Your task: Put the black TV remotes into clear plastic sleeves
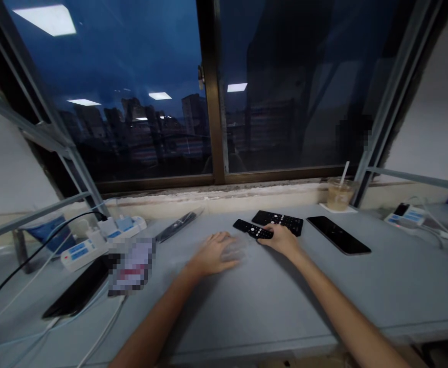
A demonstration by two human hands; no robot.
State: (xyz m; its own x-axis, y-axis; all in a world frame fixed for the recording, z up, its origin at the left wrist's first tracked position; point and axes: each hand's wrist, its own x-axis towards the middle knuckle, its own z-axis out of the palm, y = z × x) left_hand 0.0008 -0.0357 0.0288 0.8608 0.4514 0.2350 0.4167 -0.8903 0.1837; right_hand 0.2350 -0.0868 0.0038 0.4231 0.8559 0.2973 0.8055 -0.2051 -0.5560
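My right hand point(283, 240) is closed on the near end of a slim black remote control point(251, 228) that lies on the grey table point(270, 301). A wider black remote point(280, 220) lies just behind it. My left hand point(219, 251) rests flat on the table with its fingers stretched out and motion-blurred, a little left of the slim remote, holding nothing.
A black phone point(338, 234) lies to the right. An iced drink cup with a straw point(339, 193) stands by the window sill. A third dark remote point(178, 225), white power strips point(105, 236) with cables, and another phone point(80, 291) lie at the left. Another power strip point(408, 214) sits far right.
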